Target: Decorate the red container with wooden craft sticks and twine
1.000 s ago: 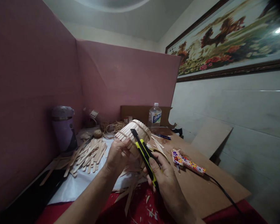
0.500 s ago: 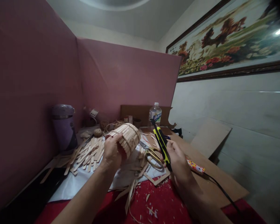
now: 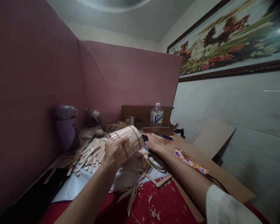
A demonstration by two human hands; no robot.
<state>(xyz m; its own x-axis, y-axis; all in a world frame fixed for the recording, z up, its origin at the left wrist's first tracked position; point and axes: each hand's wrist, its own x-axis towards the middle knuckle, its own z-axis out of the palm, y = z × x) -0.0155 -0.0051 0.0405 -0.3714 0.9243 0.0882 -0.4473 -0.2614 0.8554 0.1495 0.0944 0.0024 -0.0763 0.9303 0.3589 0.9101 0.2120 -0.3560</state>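
The left hand (image 3: 114,150) is gripping the stick container (image 3: 130,140), already wearing two twine bands (image 3: 137,134), above the white cloth (image 3: 71,187); loose sticks (image 3: 91,155) are lying unused, and whether the right hand (image 3: 152,142) is holding anything is remaining unclear.

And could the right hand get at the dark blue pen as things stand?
Probably yes: the dark blue pen lies on the brown board just beside the right hand, with nothing visible blocking the way. Whether that hand grips the black item next to it is unclear.
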